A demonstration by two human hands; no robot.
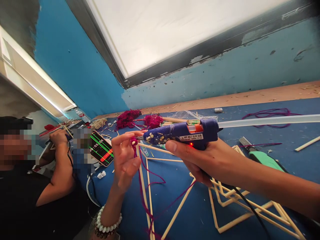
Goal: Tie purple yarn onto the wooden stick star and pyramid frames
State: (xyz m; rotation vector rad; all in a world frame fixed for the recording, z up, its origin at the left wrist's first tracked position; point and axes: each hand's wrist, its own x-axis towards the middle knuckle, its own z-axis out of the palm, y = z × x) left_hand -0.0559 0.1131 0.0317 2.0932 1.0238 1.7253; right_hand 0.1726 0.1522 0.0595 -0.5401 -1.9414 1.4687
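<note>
My right hand is wrapped round a blue hot glue gun, which has a lit red light and a long clear glue stick in its back. The gun's nozzle touches a small wound knot of magenta yarn at the top corner of a wooden stick frame. My left hand, with a beaded bracelet at the wrist, pinches the yarn and stick corner between its fingers. Loose magenta yarn strands hang down along the sticks.
Stick frames lie at the lower right, near a green utility knife. Behind are magenta yarn bundles on the blue table. A phone showing a timer stands left. Another person works at the far left.
</note>
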